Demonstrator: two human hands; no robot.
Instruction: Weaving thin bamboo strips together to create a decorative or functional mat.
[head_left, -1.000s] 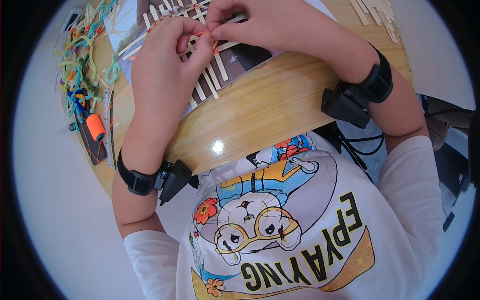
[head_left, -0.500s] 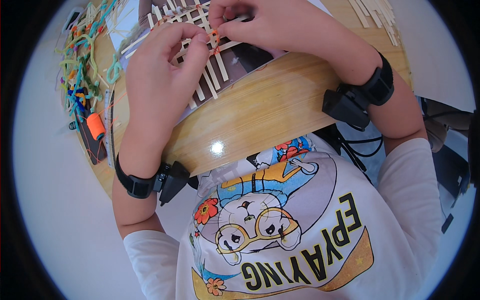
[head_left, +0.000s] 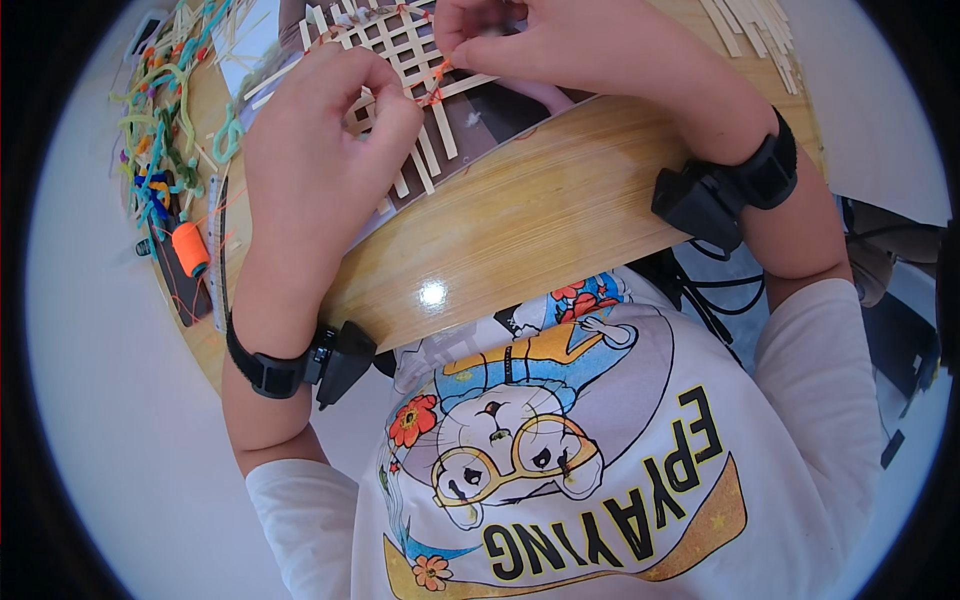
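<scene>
A lattice of pale wooden strips (head_left: 408, 62), woven crosswise, lies on a printed sheet at the table's far side. Orange thread (head_left: 437, 84) is looped around its strips between my two hands. My left hand (head_left: 330, 130) is over the lattice's left part, thumb and forefinger pinched at the thread. On the other side my right hand (head_left: 505, 48) pinches the thread too, its fingertips close above the strips. Its upper fingers are blurred. The thread ends inside both pinches are hidden.
An orange thread spool (head_left: 190, 250) lies at the left beside a ruler (head_left: 217, 255) and a dark flat case (head_left: 192, 300). Behind them is a heap of coloured fuzzy stems (head_left: 165, 130). Loose wooden strips (head_left: 755, 35) lie at the far right. The table's front edge (head_left: 520, 265) is near me.
My hands have drawn apart: the right moved slightly right, the left slightly left. More of the lattice and the orange thread shows between them.
</scene>
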